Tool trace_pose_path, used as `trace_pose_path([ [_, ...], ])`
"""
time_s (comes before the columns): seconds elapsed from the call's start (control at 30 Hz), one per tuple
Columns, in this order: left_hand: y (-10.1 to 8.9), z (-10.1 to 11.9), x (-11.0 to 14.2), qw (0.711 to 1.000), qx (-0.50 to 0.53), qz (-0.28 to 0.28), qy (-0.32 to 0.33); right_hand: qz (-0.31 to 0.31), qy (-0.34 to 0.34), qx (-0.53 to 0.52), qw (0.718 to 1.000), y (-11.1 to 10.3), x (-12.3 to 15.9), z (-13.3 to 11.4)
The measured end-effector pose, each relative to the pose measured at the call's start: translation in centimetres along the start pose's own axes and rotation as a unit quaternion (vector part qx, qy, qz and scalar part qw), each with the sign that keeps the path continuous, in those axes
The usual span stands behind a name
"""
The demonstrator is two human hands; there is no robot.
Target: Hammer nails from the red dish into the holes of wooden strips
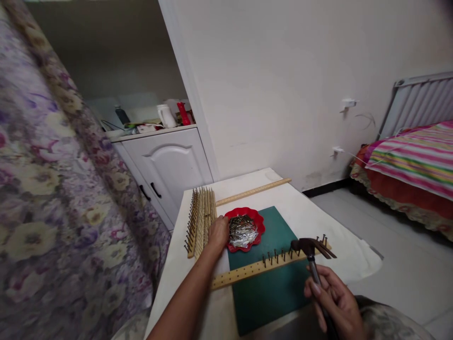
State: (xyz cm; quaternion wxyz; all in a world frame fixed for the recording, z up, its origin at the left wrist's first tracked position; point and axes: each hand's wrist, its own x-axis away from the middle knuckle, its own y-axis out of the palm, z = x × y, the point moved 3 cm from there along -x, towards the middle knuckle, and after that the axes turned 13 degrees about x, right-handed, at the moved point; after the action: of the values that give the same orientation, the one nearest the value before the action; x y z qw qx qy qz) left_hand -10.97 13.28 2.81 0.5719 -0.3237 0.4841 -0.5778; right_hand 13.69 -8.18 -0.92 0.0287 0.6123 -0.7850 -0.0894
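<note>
My right hand (334, 300) is closed round the handle of a claw hammer (311, 249), whose head hovers over a wooden strip (247, 271) with several nails standing in its right half. The strip lies across a green mat (272, 293). My left hand (217, 231) reaches to the left rim of a red dish (260, 222) full of loose nails (242, 230); its fingers are curled, and I cannot make out what, if anything, they pinch.
A stack of nailed wooden strips (201, 219) lies left of the dish. A bare strip (253, 191) rests at the table's far edge on a white cloth (318, 222). Flowered curtain (53, 189) at left, white cabinet (166, 165) behind, bed (410, 174) at right.
</note>
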Motion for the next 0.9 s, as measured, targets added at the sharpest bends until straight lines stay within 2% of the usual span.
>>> trace_pose_path([
  [0.23,1.0,0.7,-1.6,0.999,-0.027,-0.006,-0.027,-0.029,0.016,0.006,0.999,0.9,0.3,0.2],
  [0.47,1.2,0.6,-2.1,0.999,0.01,0.005,-0.047,-0.054,0.019,0.003,0.998,0.8,0.2,0.6],
  [0.73,0.0,0.4,-0.9,0.991,0.13,0.035,-0.017,-0.051,0.015,0.011,0.999,1.0,0.3,0.5],
  [0.9,-0.4,1.1,0.7,0.966,0.256,0.042,0.022,-0.053,0.003,0.019,0.998,1.1,0.2,0.5],
])
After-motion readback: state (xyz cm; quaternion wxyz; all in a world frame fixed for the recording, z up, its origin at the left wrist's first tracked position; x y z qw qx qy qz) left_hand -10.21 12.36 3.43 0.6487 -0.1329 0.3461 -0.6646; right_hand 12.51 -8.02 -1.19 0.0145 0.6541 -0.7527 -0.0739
